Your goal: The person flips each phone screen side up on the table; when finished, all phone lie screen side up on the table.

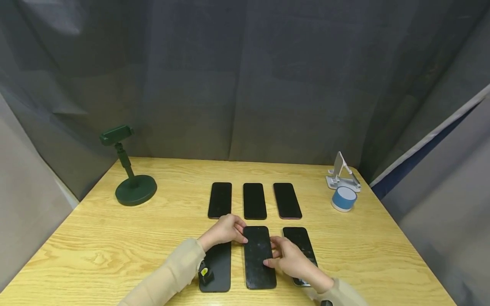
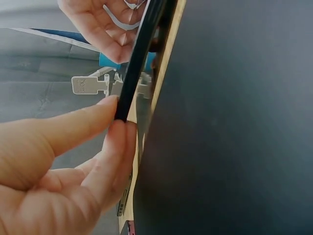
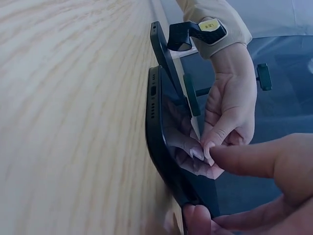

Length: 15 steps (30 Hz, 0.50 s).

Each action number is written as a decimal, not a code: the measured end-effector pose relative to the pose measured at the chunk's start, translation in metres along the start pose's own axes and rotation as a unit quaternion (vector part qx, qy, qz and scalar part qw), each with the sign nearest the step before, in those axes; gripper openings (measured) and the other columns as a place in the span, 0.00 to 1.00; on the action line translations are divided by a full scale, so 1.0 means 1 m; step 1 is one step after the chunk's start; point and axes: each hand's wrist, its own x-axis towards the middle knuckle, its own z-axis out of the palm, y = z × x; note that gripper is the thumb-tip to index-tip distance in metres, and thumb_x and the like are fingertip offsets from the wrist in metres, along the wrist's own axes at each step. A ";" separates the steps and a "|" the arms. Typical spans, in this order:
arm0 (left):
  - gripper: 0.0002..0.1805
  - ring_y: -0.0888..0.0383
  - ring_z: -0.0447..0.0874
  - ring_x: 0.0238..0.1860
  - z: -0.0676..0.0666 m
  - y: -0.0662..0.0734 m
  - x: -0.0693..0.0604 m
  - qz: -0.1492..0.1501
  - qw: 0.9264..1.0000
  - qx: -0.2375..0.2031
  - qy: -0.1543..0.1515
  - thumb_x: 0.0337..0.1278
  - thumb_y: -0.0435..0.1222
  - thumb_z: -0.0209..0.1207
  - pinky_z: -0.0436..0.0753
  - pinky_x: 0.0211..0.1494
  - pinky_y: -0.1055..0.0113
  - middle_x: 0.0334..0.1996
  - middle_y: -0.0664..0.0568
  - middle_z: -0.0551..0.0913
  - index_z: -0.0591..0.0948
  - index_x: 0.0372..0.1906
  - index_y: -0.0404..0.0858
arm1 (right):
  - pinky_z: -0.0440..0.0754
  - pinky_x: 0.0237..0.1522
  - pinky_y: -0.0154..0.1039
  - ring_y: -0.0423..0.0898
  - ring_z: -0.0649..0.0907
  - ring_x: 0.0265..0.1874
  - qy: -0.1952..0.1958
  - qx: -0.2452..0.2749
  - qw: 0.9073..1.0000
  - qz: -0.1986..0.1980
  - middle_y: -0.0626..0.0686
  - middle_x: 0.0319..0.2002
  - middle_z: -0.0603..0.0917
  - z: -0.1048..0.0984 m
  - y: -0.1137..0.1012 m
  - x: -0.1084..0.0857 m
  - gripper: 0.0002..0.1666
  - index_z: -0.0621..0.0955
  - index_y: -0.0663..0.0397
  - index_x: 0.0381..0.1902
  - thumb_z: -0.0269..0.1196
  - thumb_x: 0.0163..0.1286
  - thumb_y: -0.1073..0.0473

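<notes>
In the head view a black smartphone (image 1: pixel 260 257) is at the front middle, between both hands. My left hand (image 1: pixel 226 229) pinches its upper left corner; the left wrist view shows thumb and fingers (image 2: pixel 115 142) on the phone's edge. My right hand (image 1: pixel 289 257) holds its right edge, thumb over the dark screen and fingers at the side. A gap shows between phone and tabletop in the left wrist view. Another phone (image 1: pixel 216 272) lies under the left wrist, and one with a lighter rim (image 1: pixel 300 244) is partly hidden by the right hand.
Behind lie three phones in a row: left (image 1: pixel 220 199), middle (image 1: pixel 254 200) and right (image 1: pixel 287 200). A green stand (image 1: pixel 135 190) is at the left of the wooden table (image 1: pixel 95 250). At the right are a white folding stand (image 1: pixel 343 180) and a blue-and-white cylinder (image 1: pixel 343 199).
</notes>
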 end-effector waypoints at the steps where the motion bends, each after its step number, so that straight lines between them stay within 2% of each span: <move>1: 0.23 0.60 0.79 0.29 0.000 0.000 0.000 0.000 1.000 -0.003 0.000 0.39 0.25 0.73 0.82 0.34 0.69 0.30 0.46 0.81 0.79 0.45 0.24 | 0.80 0.34 0.38 0.46 0.80 0.37 -0.001 -0.005 1.000 -0.002 0.58 0.46 0.79 0.000 0.000 0.000 0.41 0.66 0.77 0.62 0.71 0.55 0.64; 4: 0.24 0.60 0.81 0.29 0.000 0.000 -0.001 0.004 1.000 -0.002 0.000 0.37 0.25 0.73 0.83 0.34 0.69 0.31 0.45 0.81 0.79 0.46 0.24 | 0.78 0.32 0.37 0.45 0.78 0.35 -0.002 -0.009 1.000 -0.008 0.59 0.45 0.78 -0.001 0.001 0.001 0.40 0.66 0.79 0.62 0.70 0.57 0.63; 11: 0.25 0.59 0.83 0.30 0.000 0.001 -0.001 0.012 1.000 0.014 0.001 0.35 0.26 0.74 0.83 0.36 0.68 0.31 0.45 0.82 0.80 0.45 0.24 | 0.82 0.41 0.41 0.49 0.81 0.41 -0.036 0.028 0.999 -0.016 0.62 0.46 0.79 -0.005 0.002 0.005 0.38 0.66 0.83 0.60 0.69 0.57 0.67; 15: 0.24 0.60 0.81 0.30 0.000 0.002 -0.002 0.010 1.000 0.026 0.002 0.35 0.26 0.74 0.82 0.36 0.68 0.31 0.45 0.82 0.81 0.44 0.25 | 0.81 0.41 0.43 0.48 0.80 0.40 -0.041 0.018 0.999 -0.019 0.61 0.45 0.79 -0.005 0.002 0.005 0.37 0.67 0.83 0.59 0.69 0.56 0.67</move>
